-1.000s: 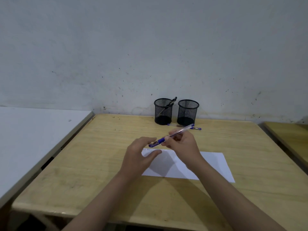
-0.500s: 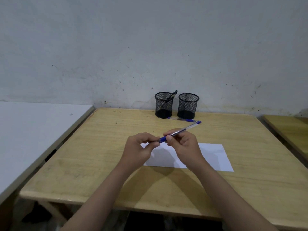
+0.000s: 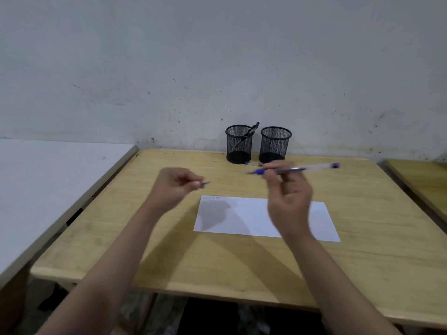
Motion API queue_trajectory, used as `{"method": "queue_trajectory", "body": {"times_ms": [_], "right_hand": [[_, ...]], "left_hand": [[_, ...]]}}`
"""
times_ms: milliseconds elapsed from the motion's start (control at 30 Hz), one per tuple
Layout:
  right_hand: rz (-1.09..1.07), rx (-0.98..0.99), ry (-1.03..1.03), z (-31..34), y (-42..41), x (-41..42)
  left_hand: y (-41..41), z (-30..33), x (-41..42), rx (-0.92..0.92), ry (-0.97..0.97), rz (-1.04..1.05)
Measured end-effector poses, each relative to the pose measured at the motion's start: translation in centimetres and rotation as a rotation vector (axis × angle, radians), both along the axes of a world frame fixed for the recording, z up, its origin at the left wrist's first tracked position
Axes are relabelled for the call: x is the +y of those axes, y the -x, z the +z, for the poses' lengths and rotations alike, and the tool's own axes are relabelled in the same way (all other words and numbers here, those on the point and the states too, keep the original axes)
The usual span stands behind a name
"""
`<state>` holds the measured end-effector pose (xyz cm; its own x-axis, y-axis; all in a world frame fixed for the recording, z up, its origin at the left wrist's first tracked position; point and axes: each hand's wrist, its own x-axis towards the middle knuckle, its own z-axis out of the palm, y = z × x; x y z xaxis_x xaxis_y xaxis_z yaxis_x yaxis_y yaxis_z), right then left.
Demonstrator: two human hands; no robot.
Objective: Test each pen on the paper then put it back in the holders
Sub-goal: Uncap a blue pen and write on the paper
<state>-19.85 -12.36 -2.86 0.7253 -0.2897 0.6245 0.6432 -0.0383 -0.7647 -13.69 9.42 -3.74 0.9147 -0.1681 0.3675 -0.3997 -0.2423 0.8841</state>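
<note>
My right hand (image 3: 289, 199) holds a clear pen with blue grip (image 3: 297, 169) above the white paper (image 3: 251, 218), the pen lying almost level. My left hand (image 3: 177, 187) pinches the small blue pen cap (image 3: 206, 183) off to the left of the pen. Faint writing marks the paper's top left corner. Two black mesh holders stand at the back of the wooden table (image 3: 169, 250): the left holder (image 3: 239, 144) has a dark pen (image 3: 251, 130) in it, the right holder (image 3: 275, 144) looks empty. Another blue pen (image 3: 252, 163) lies in front of the holders.
A white table (image 3: 48, 180) adjoins on the left and another wooden table (image 3: 420, 180) on the right. A stained white wall runs right behind the holders.
My hands have pulled apart: the cap came off the pen and went left with my left hand, while my right hand carried the pen up and to the right.
</note>
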Motion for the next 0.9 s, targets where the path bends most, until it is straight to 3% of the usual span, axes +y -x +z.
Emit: {"method": "queue_trajectory", "body": {"times_ms": [100, 433, 767, 900], "right_hand": [[-0.072, -0.057, -0.003, 1.8, -0.2, -2.3], [-0.023, 0.237, 0.115, -2.5, -0.2, 0.2], [-0.038, 0.317, 0.124, -2.4, -0.9, 0.1], [-0.050, 0.367, 0.115, -2.4, -1.6, 0.2]], "left_hand": [[-1.1, -0.3, 2.6, 0.024, -0.020, 0.130], [-4.5, -4.9, 0.6, 0.081, -0.386, 0.333], [-2.8, -5.1, 0.7, 0.044, -0.467, 0.330], [0.5, -4.4, 0.7, -0.072, -0.533, 0.163]]}}
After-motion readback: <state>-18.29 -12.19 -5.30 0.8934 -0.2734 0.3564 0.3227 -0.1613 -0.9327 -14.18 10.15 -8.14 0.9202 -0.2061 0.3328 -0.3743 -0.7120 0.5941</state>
